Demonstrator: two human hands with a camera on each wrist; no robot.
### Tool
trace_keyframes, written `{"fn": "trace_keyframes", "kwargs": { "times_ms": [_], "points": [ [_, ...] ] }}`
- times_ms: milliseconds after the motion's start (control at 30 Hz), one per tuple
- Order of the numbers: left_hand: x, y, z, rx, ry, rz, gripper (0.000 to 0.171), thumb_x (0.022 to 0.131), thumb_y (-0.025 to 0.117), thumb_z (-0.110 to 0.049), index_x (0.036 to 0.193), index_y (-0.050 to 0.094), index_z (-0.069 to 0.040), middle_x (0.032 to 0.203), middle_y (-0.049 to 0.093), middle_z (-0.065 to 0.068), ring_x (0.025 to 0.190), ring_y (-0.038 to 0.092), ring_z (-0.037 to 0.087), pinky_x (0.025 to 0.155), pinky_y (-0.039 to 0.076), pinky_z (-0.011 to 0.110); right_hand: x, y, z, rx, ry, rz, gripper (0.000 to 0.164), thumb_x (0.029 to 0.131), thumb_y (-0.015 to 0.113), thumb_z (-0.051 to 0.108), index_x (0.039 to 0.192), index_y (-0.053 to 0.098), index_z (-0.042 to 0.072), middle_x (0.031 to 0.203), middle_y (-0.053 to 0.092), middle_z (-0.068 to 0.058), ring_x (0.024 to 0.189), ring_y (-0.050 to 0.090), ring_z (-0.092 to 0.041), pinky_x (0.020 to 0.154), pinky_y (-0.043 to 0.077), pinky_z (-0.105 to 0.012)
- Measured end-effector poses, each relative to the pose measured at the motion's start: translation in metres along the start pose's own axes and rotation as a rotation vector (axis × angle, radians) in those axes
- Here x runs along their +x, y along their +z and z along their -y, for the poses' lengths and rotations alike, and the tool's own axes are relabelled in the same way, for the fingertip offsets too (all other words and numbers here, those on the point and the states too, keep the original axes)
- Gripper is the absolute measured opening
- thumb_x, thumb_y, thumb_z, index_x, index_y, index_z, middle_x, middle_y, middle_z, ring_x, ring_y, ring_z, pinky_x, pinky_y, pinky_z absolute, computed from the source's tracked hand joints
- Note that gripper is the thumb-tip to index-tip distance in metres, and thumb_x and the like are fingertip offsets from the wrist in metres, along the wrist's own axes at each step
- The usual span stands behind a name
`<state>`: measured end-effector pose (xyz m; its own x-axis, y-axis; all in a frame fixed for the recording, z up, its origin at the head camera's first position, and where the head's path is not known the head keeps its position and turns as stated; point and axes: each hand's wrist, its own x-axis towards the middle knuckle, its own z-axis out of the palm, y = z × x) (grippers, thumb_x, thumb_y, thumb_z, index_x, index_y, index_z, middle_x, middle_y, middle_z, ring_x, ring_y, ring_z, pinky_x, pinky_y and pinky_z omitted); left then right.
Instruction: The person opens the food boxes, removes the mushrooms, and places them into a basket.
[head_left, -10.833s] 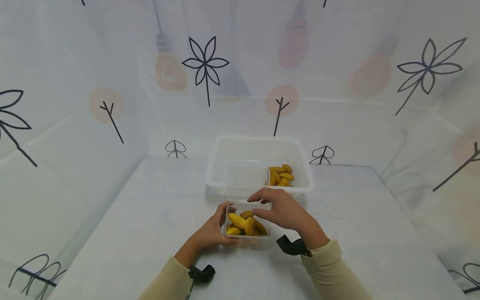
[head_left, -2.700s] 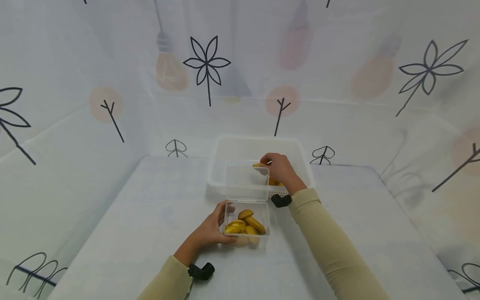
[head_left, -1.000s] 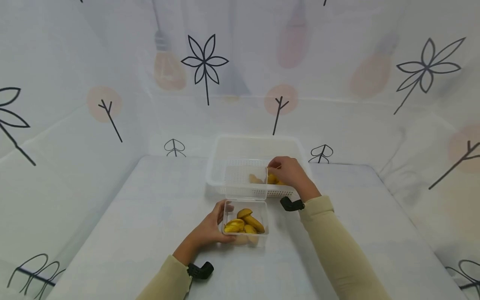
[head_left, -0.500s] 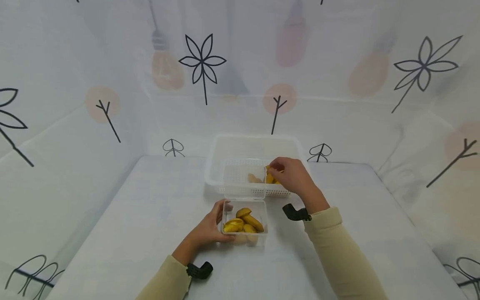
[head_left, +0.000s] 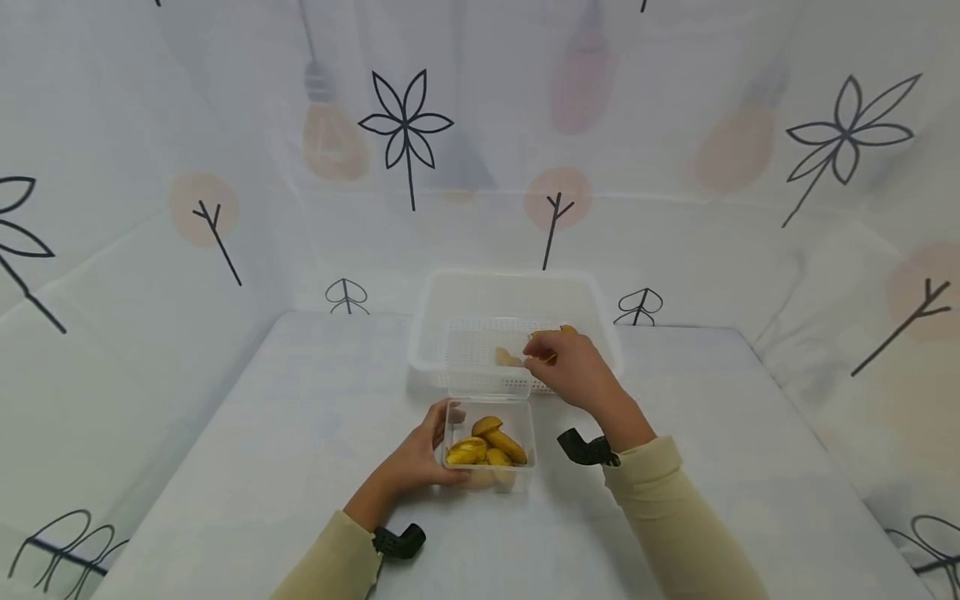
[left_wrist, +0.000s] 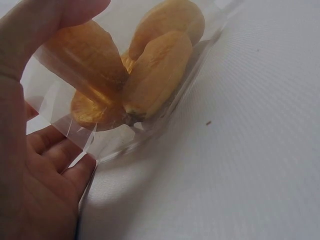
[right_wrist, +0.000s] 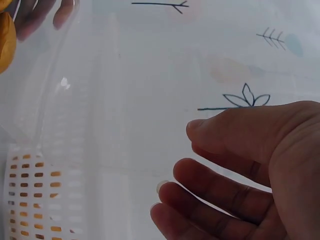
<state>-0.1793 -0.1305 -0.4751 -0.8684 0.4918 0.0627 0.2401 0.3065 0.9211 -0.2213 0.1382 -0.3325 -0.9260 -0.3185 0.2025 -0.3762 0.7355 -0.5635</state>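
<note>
1. Head view: my right hand has just eased from one white plastic basket towards one clear rectangular plastic box; four stubby yellow fruits inside, unchanged, so probably nothing added; basket fruits mostly hidden.
2. Left wrist: my left hand grips the box; four-plus fruits.
3. Right wrist: right hand loosely curved, seemingly empty.

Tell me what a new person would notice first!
Probably the yellow fruit in the clear box, gripped by the left hand, just below the middle of the head view. Next might come the white basket behind it, then the black flowers high on the pale backdrop.
</note>
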Motion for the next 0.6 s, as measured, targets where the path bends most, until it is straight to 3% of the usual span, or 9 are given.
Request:
{"fn": "trace_keyframes", "kwargs": {
  "times_ms": [233,600],
  "points": [
    [0.002,0.000,0.000,-0.022,0.006,0.001,0.103,0.070,0.087,-0.024,0.149,0.021,-0.022,0.149,0.040,0.015,0.142,0.037,0.029,0.116,0.028,0.047,-0.005,0.010,0.008,-0.008,-0.022,0.019,0.015,0.090,0.067,0.020,0.101,0.071,0.011,0.099,0.069,-0.002,0.091,0.064,-0.019,0.080,0.057,-0.036],
    [0.000,0.000,0.000,-0.020,0.001,0.003,0.106,0.068,0.089,-0.026,0.149,0.021,-0.022,0.148,0.040,0.013,0.142,0.037,0.021,0.117,0.029,0.044,-0.012,0.029,0.019,-0.019,-0.084,0.079,0.011,0.088,0.070,0.018,0.098,0.071,0.014,0.098,0.069,0.001,0.088,0.063,-0.017,0.074,0.055,-0.028]
  ]
}}
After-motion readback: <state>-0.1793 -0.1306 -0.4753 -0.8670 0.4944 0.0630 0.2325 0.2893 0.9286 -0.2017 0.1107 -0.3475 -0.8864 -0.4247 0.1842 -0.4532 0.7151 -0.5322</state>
